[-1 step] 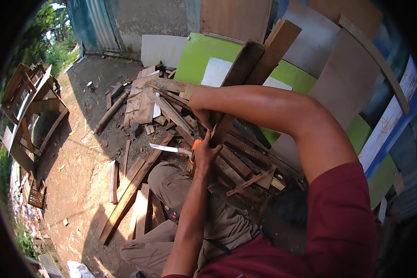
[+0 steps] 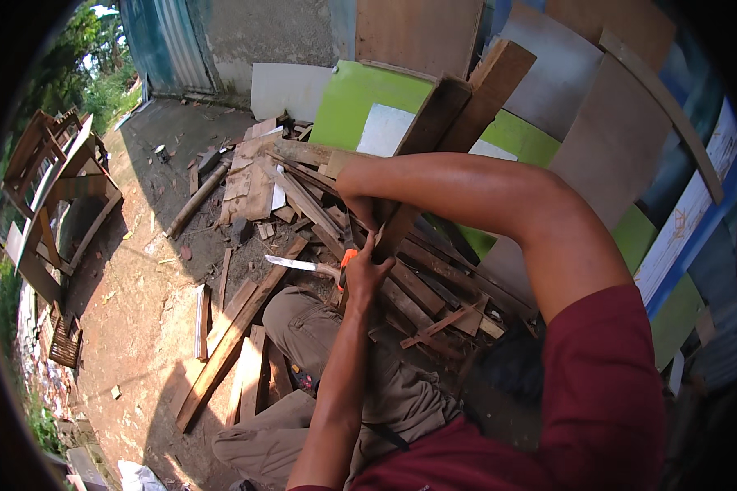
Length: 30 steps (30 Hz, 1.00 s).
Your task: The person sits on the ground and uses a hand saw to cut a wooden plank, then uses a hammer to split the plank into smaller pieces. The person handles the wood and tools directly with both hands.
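Two long wooden boards lean up in front of me, a dark plank (image 2: 431, 114) beside a lighter brown beam (image 2: 499, 74). My left hand (image 2: 366, 270) is closed around the lower part of this wood, thumb on its right side. Bent sharply at the wrist, my right hand (image 2: 357, 199) curls downward against the wood; its fingers are partly hidden, and what they hold is unclear. Close by my left hand shows an orange handle (image 2: 348, 259), its tool mostly covered. A machete-like blade (image 2: 290, 263) with a brown wooden handle (image 2: 327, 270) juts left above my knee.
Scrap wood (image 2: 418, 290) lies heaped under and beyond my hands. Loose boards (image 2: 221, 360) rest on the ground at left, near a round log (image 2: 198, 198). Green panels (image 2: 344, 102) and brown sheets (image 2: 590, 139) lean along the wall. A broken wooden frame (image 2: 45, 196) stands far left.
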Each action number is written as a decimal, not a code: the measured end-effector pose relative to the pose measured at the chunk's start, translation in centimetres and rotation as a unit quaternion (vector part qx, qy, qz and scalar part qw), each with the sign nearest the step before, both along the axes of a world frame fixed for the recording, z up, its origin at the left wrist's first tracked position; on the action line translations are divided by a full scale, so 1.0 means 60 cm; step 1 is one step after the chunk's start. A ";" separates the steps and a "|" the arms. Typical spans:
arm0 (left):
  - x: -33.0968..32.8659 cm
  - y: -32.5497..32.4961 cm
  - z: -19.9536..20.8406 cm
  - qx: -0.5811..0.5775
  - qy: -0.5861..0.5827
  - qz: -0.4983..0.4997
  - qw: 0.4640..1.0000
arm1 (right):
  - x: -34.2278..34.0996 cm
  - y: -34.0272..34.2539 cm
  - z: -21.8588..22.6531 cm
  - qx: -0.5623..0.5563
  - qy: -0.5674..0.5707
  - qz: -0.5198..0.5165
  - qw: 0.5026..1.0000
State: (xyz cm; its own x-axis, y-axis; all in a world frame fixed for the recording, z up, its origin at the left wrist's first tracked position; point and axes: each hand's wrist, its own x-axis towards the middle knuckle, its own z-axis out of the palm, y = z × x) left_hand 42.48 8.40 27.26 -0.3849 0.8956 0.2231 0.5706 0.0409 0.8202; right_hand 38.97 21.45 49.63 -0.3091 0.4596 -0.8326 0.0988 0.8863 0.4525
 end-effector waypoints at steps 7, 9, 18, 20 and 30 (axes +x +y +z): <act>-0.008 -0.007 0.003 0.025 0.015 0.028 0.999 | 0.010 -0.040 0.055 0.022 0.099 0.102 0.990; -0.005 0.007 0.010 0.038 -0.003 0.023 0.999 | -0.031 0.001 0.087 0.019 0.211 0.071 0.975; -0.088 -0.026 0.018 0.157 -0.053 0.116 0.979 | 0.041 -0.173 0.258 -0.089 0.772 0.284 0.562; -0.125 -0.036 0.030 0.157 -0.124 0.162 0.966 | 0.074 -0.180 0.224 -0.135 0.839 0.304 0.431; -0.357 -0.113 0.015 0.079 -0.242 0.177 0.951 | 0.165 -0.141 -0.112 -0.252 0.832 -0.283 0.406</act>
